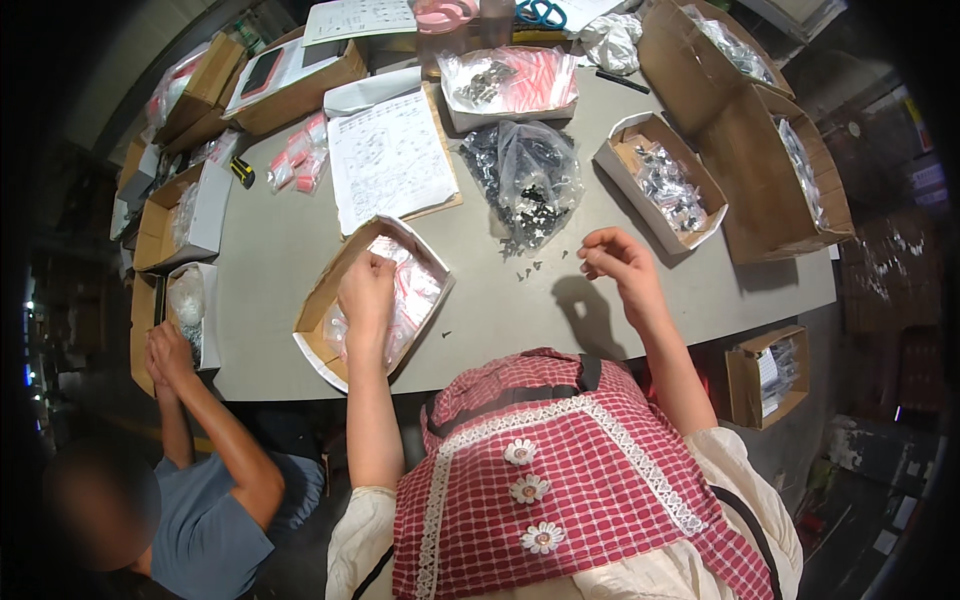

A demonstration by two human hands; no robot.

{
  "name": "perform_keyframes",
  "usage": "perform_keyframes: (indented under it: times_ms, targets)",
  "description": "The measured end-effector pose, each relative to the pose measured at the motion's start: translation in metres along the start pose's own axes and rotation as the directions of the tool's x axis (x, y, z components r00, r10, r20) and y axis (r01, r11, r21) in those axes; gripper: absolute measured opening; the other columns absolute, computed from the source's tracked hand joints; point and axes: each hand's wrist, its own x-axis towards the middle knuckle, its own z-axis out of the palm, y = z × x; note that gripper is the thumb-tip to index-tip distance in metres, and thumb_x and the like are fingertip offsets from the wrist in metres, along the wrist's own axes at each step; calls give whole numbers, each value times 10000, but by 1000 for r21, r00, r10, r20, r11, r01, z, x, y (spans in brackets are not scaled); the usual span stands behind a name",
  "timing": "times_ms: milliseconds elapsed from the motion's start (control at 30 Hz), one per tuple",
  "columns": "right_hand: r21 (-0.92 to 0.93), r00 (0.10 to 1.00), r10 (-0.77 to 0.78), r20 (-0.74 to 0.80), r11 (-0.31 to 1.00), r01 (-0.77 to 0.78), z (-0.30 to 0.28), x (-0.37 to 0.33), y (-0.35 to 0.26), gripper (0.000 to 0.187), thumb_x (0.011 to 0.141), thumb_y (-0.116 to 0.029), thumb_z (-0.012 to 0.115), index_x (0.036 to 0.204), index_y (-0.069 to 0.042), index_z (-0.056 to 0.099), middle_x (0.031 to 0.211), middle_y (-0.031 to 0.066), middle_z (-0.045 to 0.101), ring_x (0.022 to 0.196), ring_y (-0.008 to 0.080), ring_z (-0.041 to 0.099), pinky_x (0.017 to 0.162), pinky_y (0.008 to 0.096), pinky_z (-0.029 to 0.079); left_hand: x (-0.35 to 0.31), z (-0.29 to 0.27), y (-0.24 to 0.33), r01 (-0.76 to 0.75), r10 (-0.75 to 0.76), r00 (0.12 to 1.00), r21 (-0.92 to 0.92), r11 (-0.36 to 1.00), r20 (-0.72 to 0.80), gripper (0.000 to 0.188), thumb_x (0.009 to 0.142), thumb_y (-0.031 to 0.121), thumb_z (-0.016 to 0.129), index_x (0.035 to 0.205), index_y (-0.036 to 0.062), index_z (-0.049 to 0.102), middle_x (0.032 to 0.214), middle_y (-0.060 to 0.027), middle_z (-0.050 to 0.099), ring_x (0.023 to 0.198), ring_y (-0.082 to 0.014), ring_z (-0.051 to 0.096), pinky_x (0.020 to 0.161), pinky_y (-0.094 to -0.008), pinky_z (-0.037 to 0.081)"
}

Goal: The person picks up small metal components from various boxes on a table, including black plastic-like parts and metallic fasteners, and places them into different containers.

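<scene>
My left hand (pixel 367 293) reaches into an open cardboard box (pixel 322 290) full of small clear zip bags with red strips (pixel 415 290), fingers closed on one of the bags. My right hand (pixel 615 257) hovers above the grey table (pixel 500 310), fingertips pinched together, possibly on tiny dark parts; I cannot tell what it holds. Just beyond it lies a clear plastic bag of small black parts (pixel 530 180), with a few loose black pieces (pixel 528 268) spilled on the table.
A paper sheet on a clipboard (pixel 390 160) lies behind the box. Boxes of bagged parts (pixel 665 185) stand at the right, more cardboard boxes (pixel 770 130) around the table's edges. Another person in a blue shirt (pixel 215 520) works at the left, hands at a box (pixel 190 300).
</scene>
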Motion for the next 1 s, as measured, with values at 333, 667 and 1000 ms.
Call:
perform_keyframes:
  times_ms: [333,667,1000]
  targets:
    - [-309,918,74,389,949,55,72,5,-24,345,960,-189,621,1258,-24,569,1177,95,617,936,137,619,816,289,511,-44,-17,46,-59,207,967,-658,751,149,154,882,122,642,896,-17,708,719,-37,681,671,-87,603,629,-256,476]
    - [-108,864,198,463,980,-167,78,9,-27,136,900,-90,677,990,-6,618,835,36,631,752,126,628,652,269,531,-68,-19,81,-70,352,882,-652,755,313,131,902,132,669,919,2,677,781,7,666,700,-50,570,632,-215,456]
    - [-403,873,252,416,912,-71,74,-12,-35,118,938,-122,641,906,-11,622,689,-17,577,610,74,574,540,253,502,-80,-6,93,-116,308,915,-562,819,259,154,864,164,695,919,21,679,795,-90,699,663,-167,658,615,-296,506]
